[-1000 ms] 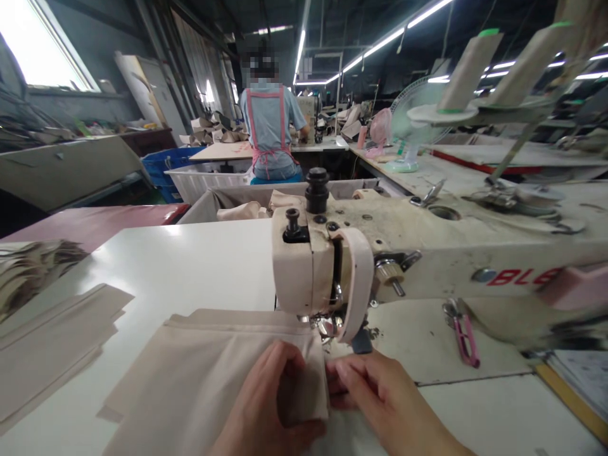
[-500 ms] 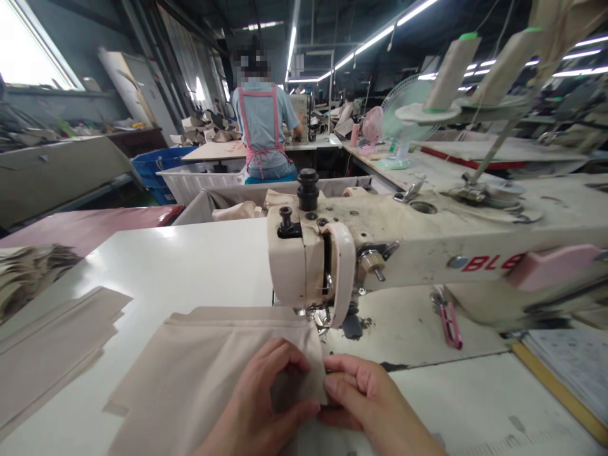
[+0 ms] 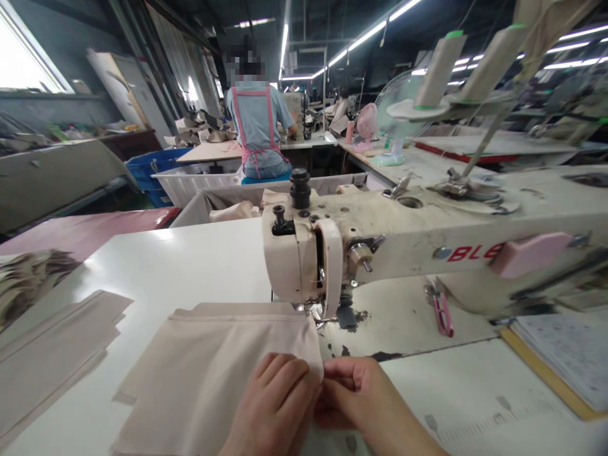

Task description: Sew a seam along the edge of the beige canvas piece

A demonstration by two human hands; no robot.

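A beige fabric piece [image 3: 213,361] lies on the white sewing table, its top right corner at the needle area of the sewing machine [image 3: 294,259]. My left hand [image 3: 280,399] is closed on the fabric near its right edge, knuckles up, fingertips hidden. Beside it, my right hand [image 3: 349,389] pinches the same edge between thumb and fingers. The two hands nearly touch, just below the presser foot [image 3: 316,311]. A stitched seam line runs along the top of the fabric.
Pink-handled thread snips [image 3: 443,313] lie on the machine bed. More cut fabric pieces [image 3: 52,354] are on the left of the table. A paper pad [image 3: 565,354] sits at right. Thread cones [image 3: 439,69] stand behind the machine. A person in a pink apron [image 3: 256,126] sits ahead.
My left hand has gone from an arched, spread-finger pose to closed on the fabric edge. My right hand stays at the edge. The view has shifted slightly.
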